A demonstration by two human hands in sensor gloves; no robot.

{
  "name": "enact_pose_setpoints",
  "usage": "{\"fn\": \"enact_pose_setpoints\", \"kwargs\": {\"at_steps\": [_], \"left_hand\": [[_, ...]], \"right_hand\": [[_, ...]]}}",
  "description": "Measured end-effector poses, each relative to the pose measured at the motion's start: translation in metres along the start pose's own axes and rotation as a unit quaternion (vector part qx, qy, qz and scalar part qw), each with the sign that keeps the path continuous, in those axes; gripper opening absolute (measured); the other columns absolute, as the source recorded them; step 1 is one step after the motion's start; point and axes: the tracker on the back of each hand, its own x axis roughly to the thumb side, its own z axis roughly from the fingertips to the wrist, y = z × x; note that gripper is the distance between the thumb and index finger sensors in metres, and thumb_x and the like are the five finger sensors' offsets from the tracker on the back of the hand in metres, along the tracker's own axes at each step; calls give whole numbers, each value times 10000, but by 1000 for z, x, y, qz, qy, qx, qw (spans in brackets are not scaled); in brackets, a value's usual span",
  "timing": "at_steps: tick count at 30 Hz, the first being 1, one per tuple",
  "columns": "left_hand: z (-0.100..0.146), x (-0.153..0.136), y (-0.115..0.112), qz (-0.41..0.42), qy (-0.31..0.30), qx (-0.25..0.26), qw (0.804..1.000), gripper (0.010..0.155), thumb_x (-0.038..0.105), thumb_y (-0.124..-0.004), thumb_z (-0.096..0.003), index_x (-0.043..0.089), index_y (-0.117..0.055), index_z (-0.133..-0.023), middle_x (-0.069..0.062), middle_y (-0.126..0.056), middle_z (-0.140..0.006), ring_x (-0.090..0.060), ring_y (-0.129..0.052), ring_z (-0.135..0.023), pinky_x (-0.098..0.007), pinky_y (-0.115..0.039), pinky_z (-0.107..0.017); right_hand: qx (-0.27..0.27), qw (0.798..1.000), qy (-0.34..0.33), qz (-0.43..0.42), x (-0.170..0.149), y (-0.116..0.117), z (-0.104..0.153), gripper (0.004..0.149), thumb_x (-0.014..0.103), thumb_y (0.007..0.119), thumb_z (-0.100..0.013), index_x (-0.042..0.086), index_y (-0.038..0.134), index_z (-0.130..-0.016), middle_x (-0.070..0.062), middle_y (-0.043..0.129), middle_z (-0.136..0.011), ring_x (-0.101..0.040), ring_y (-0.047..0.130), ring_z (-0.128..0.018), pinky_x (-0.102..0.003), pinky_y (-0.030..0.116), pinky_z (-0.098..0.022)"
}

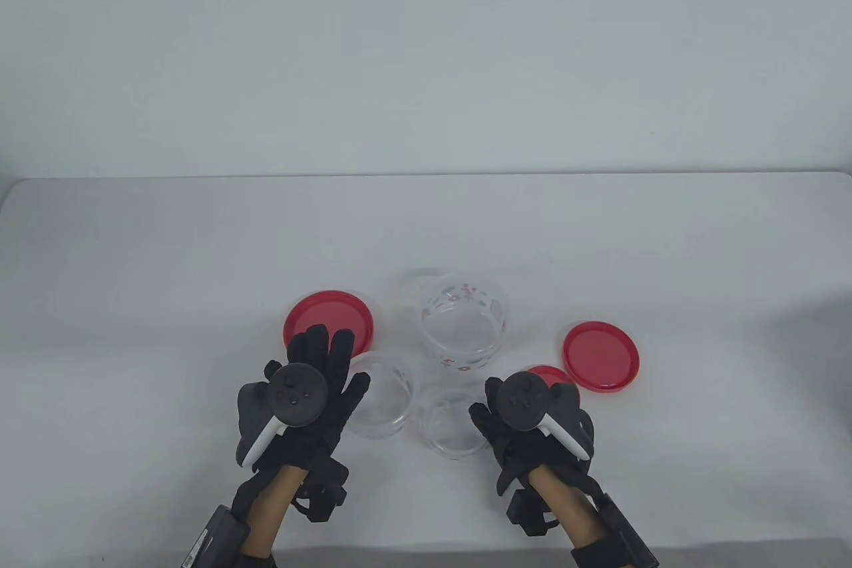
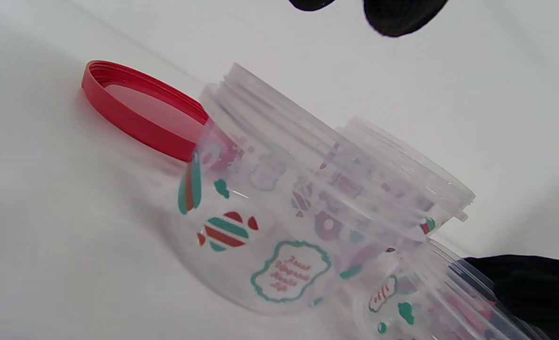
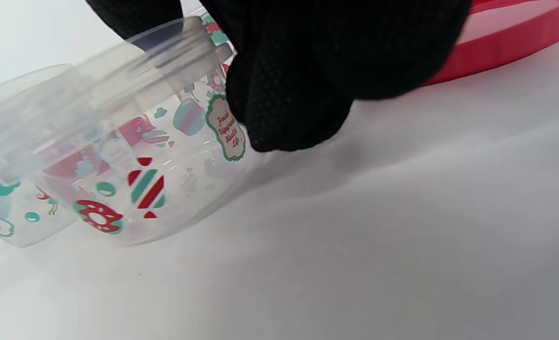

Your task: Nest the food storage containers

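Three clear printed containers are seen standing open on the white table (image 1: 133,248): the large container (image 1: 464,321) at the back, the medium container (image 1: 383,395) in front on the left, and the small container (image 1: 456,421) just beside it on the right. The left hand (image 1: 303,395) is held above the medium container's left edge with fingers spread and straight; nothing is gripped by it. The right hand (image 1: 526,418) is placed against the small container, and in the right wrist view its gloved fingers (image 3: 288,94) are seen curled down against the container's threaded rim. A red lid (image 1: 328,321) lies behind the left hand, a second red lid (image 1: 602,355) to the right, and a third red lid (image 1: 549,375) is partly hidden behind the right hand.
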Motion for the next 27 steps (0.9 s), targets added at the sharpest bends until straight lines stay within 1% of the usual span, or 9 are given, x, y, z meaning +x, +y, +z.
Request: {"fn": "enact_pose_setpoints", "kwargs": {"at_steps": [5, 10, 15, 20, 23, 26, 27], "left_hand": [[0, -1, 0, 0, 2, 1, 1000, 700, 563, -487, -643, 355, -166, -1230, -38, -24, -1288, -376, 6, -1161, -650, -3, -735], [0, -1, 1, 2, 6, 1, 1000, 701, 562, -487, -643, 355, -166, -1231, -40, -26, -1288, -376, 4, -1161, -649, 1, -733], [2, 1, 5, 11, -5, 13, 1000, 699, 564, -486, -643, 356, -170, -1231, -39, -29, -1290, -378, 0, -1163, -651, 3, -730], [5, 4, 7, 68, -33, 11, 997, 708, 581, -475, -638, 348, -173, -1235, -56, -42, -1294, -391, -20, -1166, -658, -1, -726], [7, 7, 9, 119, -57, 9, 991, 715, 592, -468, -637, 339, -174, -1237, -68, -54, -1296, -400, -34, -1166, -663, -12, -727], [8, 8, 11, 180, -80, 6, 980, 720, 601, -461, -636, 332, -176, -1240, -80, -75, -1299, -414, -63, -1168, -673, -45, -732], [8, 8, 11, 219, -92, 1, 971, 720, 603, -457, -638, 325, -179, -1241, -88, -86, -1299, -420, -76, -1167, -678, -65, -735]], "right_hand": [[0, 1000, 7, 16, 4, 2, 0, 606, 399, 628, -626, 7, 525, -1076, -60, 911, -660, -197, 945, -333, -323, 817, -209], [0, 1000, 8, 25, 5, 4, 0, 542, 324, 629, -624, 16, 552, -1063, -52, 915, -642, -186, 946, -321, -319, 818, -201], [-39, 999, 5, -1, 2, -9, 5, 520, 306, 631, -621, 31, 571, -1059, -53, 914, -637, -183, 946, -318, -316, 819, -199], [-83, 995, -6, -53, 0, -26, 13, 519, 304, 631, -621, 31, 571, -1058, -53, 915, -637, -185, 947, -319, -318, 820, -200], [-116, 989, -26, -84, 7, -38, 17, 518, 303, 631, -622, 31, 573, -1058, -55, 916, -638, -187, 948, -321, -320, 821, -202], [-139, 984, -52, -101, 19, -47, 20, 517, 304, 631, -621, 34, 573, -1058, -55, 916, -638, -186, 949, -322, -319, 821, -202], [-146, 981, -63, -109, 25, -49, 21, 517, 303, 633, -620, 34, 575, -1057, -54, 917, -637, -186, 949, -320, -319, 821, -201]]}}
